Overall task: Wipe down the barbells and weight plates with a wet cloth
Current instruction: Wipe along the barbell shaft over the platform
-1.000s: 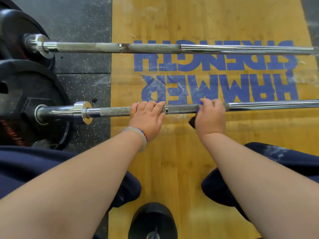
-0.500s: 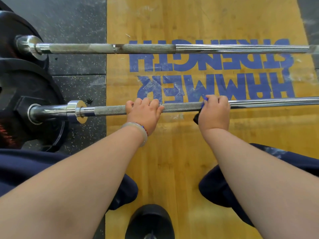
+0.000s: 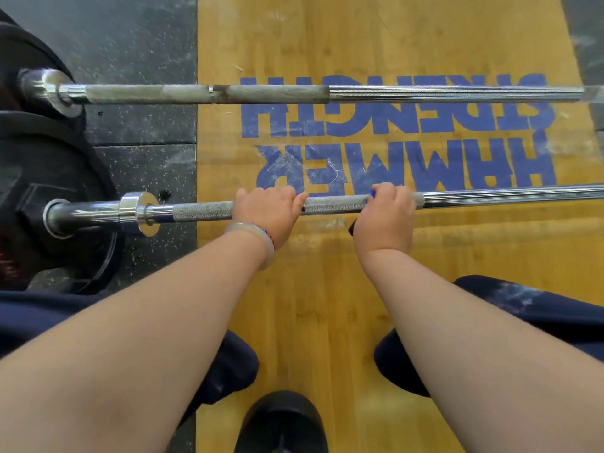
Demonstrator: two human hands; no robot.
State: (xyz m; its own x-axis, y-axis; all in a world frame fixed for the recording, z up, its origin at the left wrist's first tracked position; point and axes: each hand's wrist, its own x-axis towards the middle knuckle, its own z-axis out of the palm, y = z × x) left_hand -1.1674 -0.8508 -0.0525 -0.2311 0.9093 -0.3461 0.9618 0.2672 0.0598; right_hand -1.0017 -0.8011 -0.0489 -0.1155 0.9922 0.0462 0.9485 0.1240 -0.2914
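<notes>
The near barbell (image 3: 202, 212) lies across the floor, its left sleeve in a black weight plate (image 3: 49, 165). My left hand (image 3: 266, 214) grips its knurled shaft from above. My right hand (image 3: 385, 220) grips the shaft further right, fingers curled over a cloth (image 3: 372, 192) wrapped on the bar. Only a blue edge and a dark corner of the cloth show under the hand. A second barbell (image 3: 261, 93), its knurling pale and chalky, lies parallel beyond, with its own black plate (image 3: 19, 53) at the far left.
The bars cross a yellow wooden platform (image 3: 327, 305) with blue lettering, bordered on the left by black speckled rubber flooring (image 3: 140, 44). My knees in dark blue trousers (image 3: 539, 315) flank the view. A dark rounded object (image 3: 281, 423) sits at the bottom centre.
My right hand slid a little to the right along the bar with the cloth, then back to the left. My left hand kept its hold in place.
</notes>
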